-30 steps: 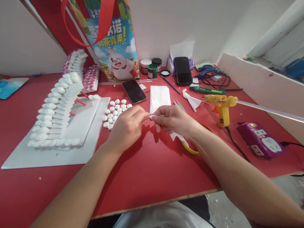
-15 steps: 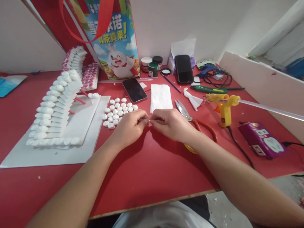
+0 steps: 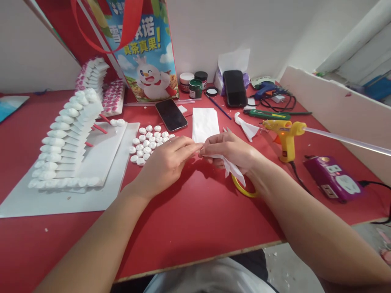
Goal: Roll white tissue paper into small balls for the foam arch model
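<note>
A strip of white tissue paper (image 3: 234, 170) hangs from beneath my right hand (image 3: 230, 150), whose fingers are closed on it. My left hand (image 3: 171, 160) meets it from the other side, fingers pressed together at the tissue's twisted end; the fingertips hide most of that end. Just behind my hands lies a stack of folded white tissue (image 3: 205, 120). Several small rolled white paper buds (image 3: 146, 143) sit left of my left hand, some partly covered by it. Scissors with a yellow-lined handle (image 3: 244, 188) lie mostly hidden beneath my right hand and forearm.
A white layered paper piece (image 3: 67, 142) stands on a white board (image 3: 122, 162) at left. A yellow glue gun (image 3: 285, 136) and purple power socket (image 3: 332, 179) are at right. Behind are a phone (image 3: 171, 114), paint jars (image 3: 195, 88) and a printed bag (image 3: 146, 61).
My hands have shifted slightly right. The tissue strip now shows hanging below my right hand, and my left fingers have straightened toward the right fingertips. The view has moved a little.
</note>
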`<state>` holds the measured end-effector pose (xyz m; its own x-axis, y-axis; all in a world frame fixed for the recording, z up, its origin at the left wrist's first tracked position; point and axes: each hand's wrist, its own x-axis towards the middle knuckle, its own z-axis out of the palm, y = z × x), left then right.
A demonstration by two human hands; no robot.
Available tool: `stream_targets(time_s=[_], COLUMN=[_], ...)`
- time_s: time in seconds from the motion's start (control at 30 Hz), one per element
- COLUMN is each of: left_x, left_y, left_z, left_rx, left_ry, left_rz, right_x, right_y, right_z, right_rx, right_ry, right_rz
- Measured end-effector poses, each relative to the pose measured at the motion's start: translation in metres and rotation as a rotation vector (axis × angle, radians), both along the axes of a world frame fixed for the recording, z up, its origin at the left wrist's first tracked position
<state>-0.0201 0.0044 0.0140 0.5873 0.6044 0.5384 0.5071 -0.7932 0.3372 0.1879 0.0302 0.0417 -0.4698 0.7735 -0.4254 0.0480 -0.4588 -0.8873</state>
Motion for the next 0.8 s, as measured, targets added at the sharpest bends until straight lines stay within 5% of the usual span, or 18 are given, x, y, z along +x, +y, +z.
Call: stream_targets(time_s=[0.17,0.4,0.8], left_x=[0.000,0.002,0.009], left_y=[0.001,0.000,-0.005], left_z=[0.001,0.003,0.006], left_rx=[0.136,0.142,-0.258], left_ry=[0.150,0.336,0.043], left_rz=[0.034,0.078,0.161], right_x=[0.000,0.000,-0.005], right_y=[-0.002,-0.004,-0.016], right_z=[0.003,-0.004,-0.005], right_rx=[0.038,0.339,0.950], right_ry=[-0.019,-0.263,-0.669], right_rz=[0.040,0.097,0.106])
